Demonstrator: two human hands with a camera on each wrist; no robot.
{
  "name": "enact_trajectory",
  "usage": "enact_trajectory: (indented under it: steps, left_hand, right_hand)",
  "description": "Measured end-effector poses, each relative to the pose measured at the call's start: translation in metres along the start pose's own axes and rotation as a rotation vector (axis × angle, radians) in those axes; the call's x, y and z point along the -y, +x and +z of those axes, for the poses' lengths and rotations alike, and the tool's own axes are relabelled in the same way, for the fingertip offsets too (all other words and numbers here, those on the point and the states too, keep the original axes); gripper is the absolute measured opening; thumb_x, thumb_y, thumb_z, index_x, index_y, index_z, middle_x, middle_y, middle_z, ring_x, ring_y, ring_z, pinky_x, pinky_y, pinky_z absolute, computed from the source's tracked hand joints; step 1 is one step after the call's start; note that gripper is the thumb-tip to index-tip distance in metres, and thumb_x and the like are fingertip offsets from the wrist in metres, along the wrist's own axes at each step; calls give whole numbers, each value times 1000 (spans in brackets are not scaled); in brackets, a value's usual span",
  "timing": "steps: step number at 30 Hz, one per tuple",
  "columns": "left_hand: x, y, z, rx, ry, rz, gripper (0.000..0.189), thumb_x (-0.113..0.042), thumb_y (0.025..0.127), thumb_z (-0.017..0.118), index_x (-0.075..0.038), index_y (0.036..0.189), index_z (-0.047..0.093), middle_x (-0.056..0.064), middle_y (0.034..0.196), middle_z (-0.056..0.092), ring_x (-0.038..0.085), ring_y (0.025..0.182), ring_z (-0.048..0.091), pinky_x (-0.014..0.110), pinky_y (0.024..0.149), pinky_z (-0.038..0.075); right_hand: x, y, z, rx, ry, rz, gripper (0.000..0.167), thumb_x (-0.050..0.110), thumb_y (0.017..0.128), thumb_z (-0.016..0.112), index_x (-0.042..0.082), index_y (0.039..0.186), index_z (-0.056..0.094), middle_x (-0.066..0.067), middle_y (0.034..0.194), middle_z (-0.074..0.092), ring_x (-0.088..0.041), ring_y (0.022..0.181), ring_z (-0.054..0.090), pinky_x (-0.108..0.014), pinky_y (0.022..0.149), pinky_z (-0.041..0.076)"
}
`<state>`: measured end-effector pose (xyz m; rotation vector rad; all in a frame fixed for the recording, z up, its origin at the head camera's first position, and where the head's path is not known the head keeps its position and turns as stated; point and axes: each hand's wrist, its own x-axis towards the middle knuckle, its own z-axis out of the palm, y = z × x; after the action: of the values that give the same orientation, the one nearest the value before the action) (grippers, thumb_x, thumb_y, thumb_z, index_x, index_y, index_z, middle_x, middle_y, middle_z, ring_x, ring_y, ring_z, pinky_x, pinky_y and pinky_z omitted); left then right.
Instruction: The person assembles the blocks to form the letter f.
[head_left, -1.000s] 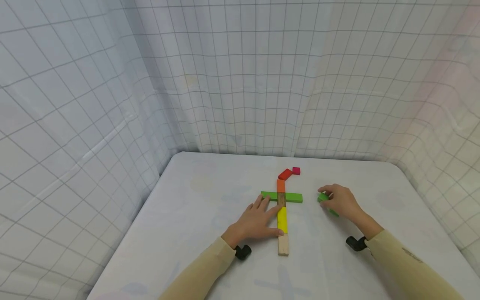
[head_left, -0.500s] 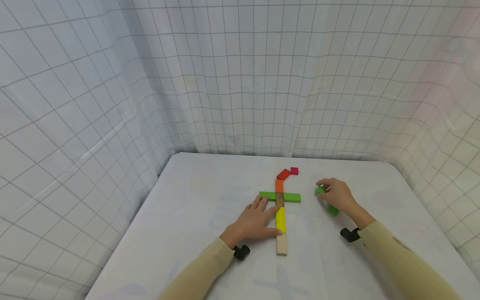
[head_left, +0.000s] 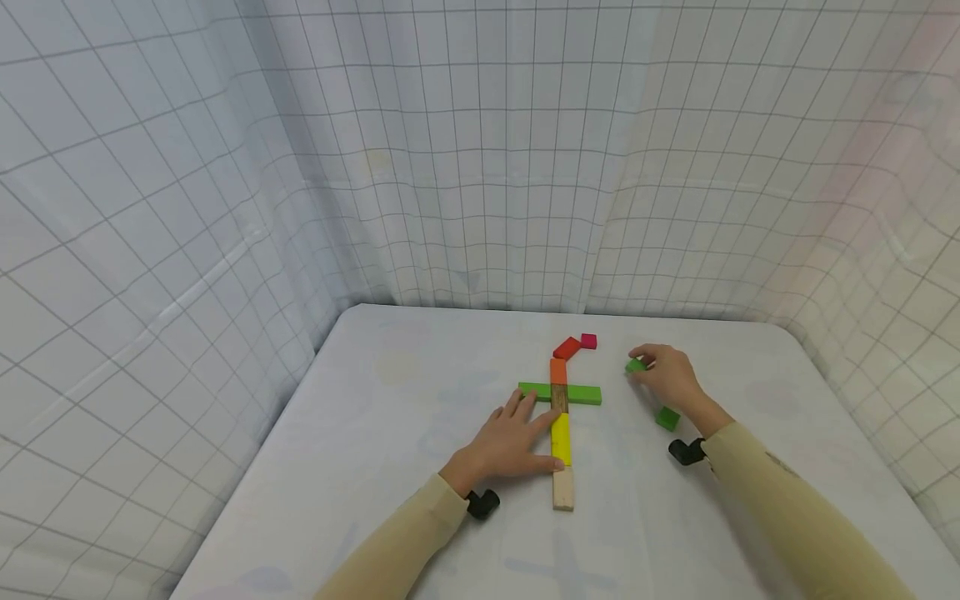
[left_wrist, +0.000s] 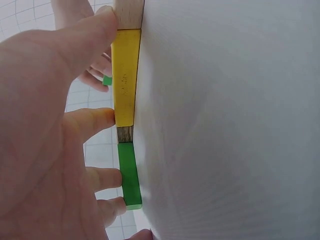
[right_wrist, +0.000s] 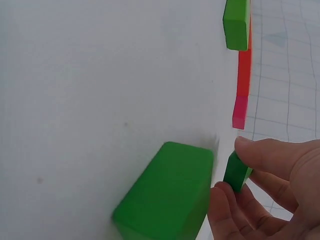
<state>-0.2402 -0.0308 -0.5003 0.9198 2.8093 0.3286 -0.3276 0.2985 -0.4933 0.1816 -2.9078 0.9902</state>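
My left hand [head_left: 504,446] lies with spread fingers along a row of wooden blocks. In the head view, its thumb touches near the joint between the yellow block [head_left: 561,440] and the plain wood block [head_left: 563,490]. Other fingertips touch the left green block [left_wrist: 130,175], beside the dark brown block [head_left: 559,399]. To the right, my right hand [head_left: 670,379] pinches a small green block [right_wrist: 234,172] between thumb and fingers, partly hidden in the head view. A second green block [head_left: 667,418] sits loose on the table just below that hand.
Above the brown block run an orange block [head_left: 558,372], a tilted red block [head_left: 567,348] and a pink block [head_left: 588,342]. A green block [head_left: 585,395] extends rightward from the brown one. Gridded white curtains [head_left: 480,167] surround the white table [head_left: 405,400].
My right hand has moved up and slightly left with the small green block, away from the second green block, which now shows fully. The left hand keeps its place on the row.
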Motion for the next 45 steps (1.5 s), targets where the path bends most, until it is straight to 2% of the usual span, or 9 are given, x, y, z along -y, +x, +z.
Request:
enact_trajectory:
  steps: [10, 23, 33, 45]
  left_hand:
    - [1, 1, 2, 0, 3, 5, 85, -72, 89, 56, -33, 160, 29, 13, 167, 13, 37, 153, 6, 57, 116, 24]
    - [2, 1, 0, 6, 6, 3, 85, -74, 89, 54, -34, 160, 28, 13, 167, 11, 37, 153, 5, 57, 116, 23]
    - [0, 0, -1, 3, 3, 5, 86, -74, 89, 53, -33, 160, 28, 14, 167, 13, 37, 153, 6, 58, 116, 24]
    - [0, 0, -1, 0, 8, 11, 87, -74, 89, 54, -33, 160, 28, 15, 167, 13, 38, 153, 7, 58, 115, 26]
  right_hand:
    - [4, 18, 5, 22, 27, 60, 39, 12, 89, 76, 3, 126, 67, -21, 117, 65, -35, 104, 57, -47, 84, 51]
    - [8, 35, 14, -4, 20, 29, 40, 14, 89, 76, 2, 126, 67, -22, 116, 66, -36, 103, 59, -46, 82, 51]
    - [17, 45, 17, 1, 32, 50, 42, 13, 89, 76, 1, 128, 66, -22, 115, 66, -35, 102, 58, -44, 81, 52]
    - [15, 54, 25, -11, 33, 72, 39, 12, 88, 77, 1, 124, 68, -21, 112, 67, -35, 104, 58, -45, 86, 51]
